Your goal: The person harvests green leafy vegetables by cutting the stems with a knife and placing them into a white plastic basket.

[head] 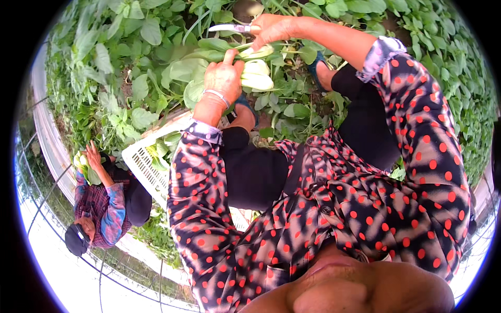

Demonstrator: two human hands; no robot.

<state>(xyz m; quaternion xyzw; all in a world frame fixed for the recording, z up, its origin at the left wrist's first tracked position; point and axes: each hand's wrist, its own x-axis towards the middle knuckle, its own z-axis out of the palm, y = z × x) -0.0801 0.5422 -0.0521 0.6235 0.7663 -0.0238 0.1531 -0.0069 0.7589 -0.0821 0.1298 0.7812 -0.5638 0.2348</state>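
A bunch of pale-stemmed leafy greens, like bok choy [256, 74], is in my left hand [224, 80], stems to the right and leaves to the left. A bracelet circles that wrist. Just above, my right hand [272, 30] grips the handle of a small knife [231, 28], its blade pointing left, away from the stems. My right thumb rests at the white base of another green stalk [260, 51] beside the bunch. Its leaves run under my left fingers, which partly hide them.
Left of my knee stands a white slatted plastic crate [146, 166] with greens inside. Beyond it a co-worker in a dark cap [78, 238] crouches, holding greens [81, 161]. Dense leafy plants [152, 31] surround me. A pale border [49, 129] edges the bed at left.
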